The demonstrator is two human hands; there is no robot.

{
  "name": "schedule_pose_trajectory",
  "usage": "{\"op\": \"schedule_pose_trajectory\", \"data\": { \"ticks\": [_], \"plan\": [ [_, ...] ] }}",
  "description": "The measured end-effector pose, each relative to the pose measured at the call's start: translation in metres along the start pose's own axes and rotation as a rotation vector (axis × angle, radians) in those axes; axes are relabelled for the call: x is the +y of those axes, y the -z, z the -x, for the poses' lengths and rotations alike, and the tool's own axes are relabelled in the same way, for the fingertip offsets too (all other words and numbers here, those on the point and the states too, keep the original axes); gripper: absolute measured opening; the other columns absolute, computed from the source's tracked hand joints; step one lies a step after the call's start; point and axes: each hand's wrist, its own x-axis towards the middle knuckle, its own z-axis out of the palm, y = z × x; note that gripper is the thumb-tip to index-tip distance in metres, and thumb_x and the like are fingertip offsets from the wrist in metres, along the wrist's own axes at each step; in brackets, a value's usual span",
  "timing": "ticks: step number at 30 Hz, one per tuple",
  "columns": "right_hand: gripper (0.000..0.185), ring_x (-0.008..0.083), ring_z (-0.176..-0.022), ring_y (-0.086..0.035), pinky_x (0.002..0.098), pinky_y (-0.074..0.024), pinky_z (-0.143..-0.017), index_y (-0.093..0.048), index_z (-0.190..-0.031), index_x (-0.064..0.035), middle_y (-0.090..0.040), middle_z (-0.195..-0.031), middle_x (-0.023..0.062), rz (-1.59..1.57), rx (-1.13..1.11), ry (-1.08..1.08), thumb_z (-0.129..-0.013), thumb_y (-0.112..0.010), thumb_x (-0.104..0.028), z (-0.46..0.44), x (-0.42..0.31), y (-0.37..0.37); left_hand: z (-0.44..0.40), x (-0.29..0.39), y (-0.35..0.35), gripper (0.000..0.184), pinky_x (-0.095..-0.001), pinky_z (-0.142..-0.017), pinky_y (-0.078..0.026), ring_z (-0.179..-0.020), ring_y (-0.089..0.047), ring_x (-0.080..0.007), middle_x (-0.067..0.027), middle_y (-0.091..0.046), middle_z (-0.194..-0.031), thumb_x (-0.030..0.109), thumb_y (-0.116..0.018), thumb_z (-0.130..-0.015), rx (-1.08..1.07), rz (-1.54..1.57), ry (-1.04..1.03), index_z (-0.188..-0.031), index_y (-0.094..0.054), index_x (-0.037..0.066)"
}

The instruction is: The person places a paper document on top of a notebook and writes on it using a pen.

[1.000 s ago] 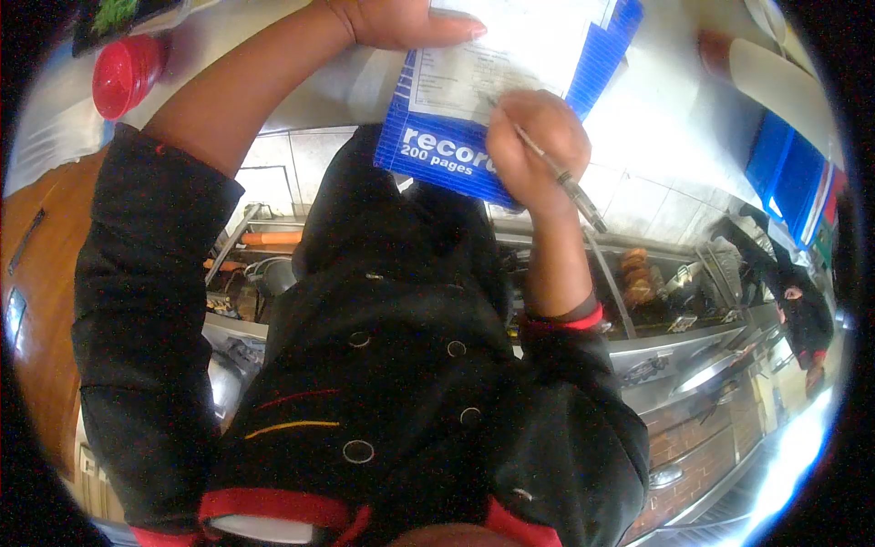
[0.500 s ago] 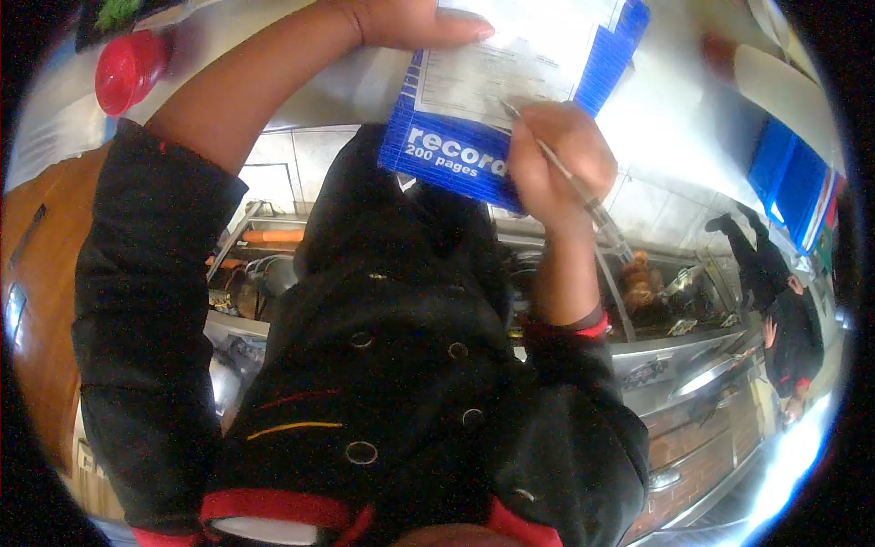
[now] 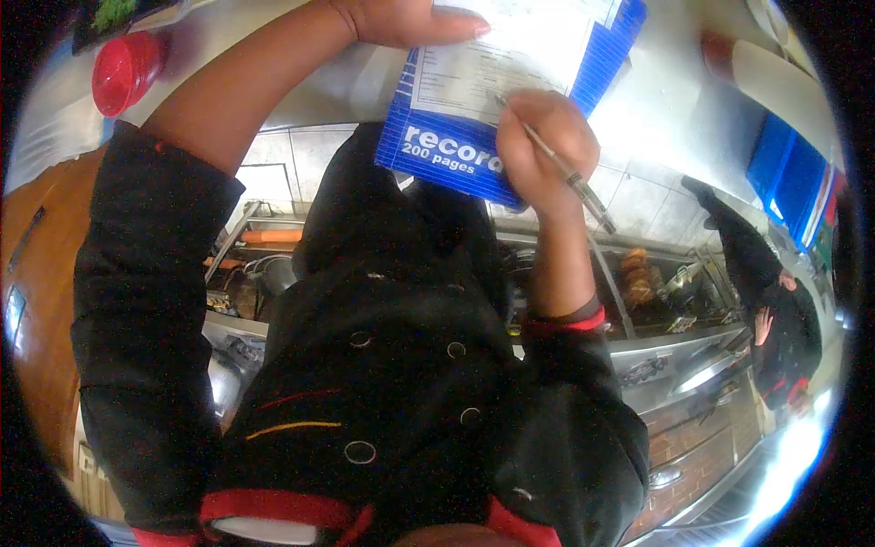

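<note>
My right hand (image 3: pixel 548 146) is closed round a slim pen (image 3: pixel 570 175). The pen's tip rests at the lower part of a white printed form (image 3: pixel 497 64), and its back end slants toward my body. Under the form lies a blue book (image 3: pixel 451 164) with "record 200 pages" on its cover. My left hand (image 3: pixel 406 20) lies flat at the form's left edge, thumb stretched over the paper. The other fingers of that hand are largely cut off by the top of the view.
The book lies on a shiny metal counter (image 3: pixel 674 87). A red bowl (image 3: pixel 128 73) stands at the left, and blue files (image 3: pixel 791 182) are at the right. Shelves with kitchen goods (image 3: pixel 638 278) show below the counter. Another person in dark clothes (image 3: pixel 775 319) stands at the right.
My right hand and the pen have shifted slightly left across the form. My left hand is almost where it was. The other person at the right has moved a little.
</note>
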Motion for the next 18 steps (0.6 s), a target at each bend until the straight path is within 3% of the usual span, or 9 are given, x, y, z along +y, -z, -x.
{"op": "schedule_pose_trajectory", "data": {
  "ticks": [4, 6, 18],
  "plan": [
    [0.01, 0.0342, -0.074, -0.069, 0.0414, -0.0561, -0.069, -0.069, -0.08, -0.0056, -0.072, -0.082, 0.0133, -0.028, 0.015, 0.017, -0.072, -0.075, -0.005, 0.0005, 0.0017, -0.0001, -0.0003, 0.0008, -0.0003, 0.076, -0.0524, -0.112, -0.031, -0.142, -0.037, -0.038, -0.018, -0.046, -0.15, 0.048, -0.077, -0.071, -0.012, -0.005, 0.007, -0.135, -0.06, 0.011],
    [0.008, 0.0281, -0.077, -0.072, 0.0351, -0.0571, -0.071, -0.071, -0.084, -0.0012, -0.074, -0.086, 0.015, 0.038, -0.044, 0.03, -0.078, -0.076, -0.003, 0.0005, 0.0003, 0.0032, 0.0001, 0.0008, 0.0002, 0.076, -0.0524, -0.112, -0.031, -0.142, -0.037, -0.038, -0.0181, -0.046, -0.15, 0.047, -0.077, -0.071, -0.009, -0.004, 0.006, -0.135, -0.06, 0.011],
    [0.008, 0.0287, -0.078, -0.072, 0.035, -0.0571, -0.072, -0.072, -0.085, -0.0011, -0.074, -0.087, 0.0155, -0.028, -0.011, 0.034, -0.078, -0.075, -0.003, 0.0011, 0.0012, 0.0017, 0.0009, 0.0006, -0.0005, 0.076, -0.0527, -0.113, -0.031, -0.142, -0.037, -0.0378, -0.0182, -0.046, -0.151, 0.047, -0.077, -0.071, -0.008, -0.011, 0.009, -0.136, -0.06, 0.011]
  ]
}}
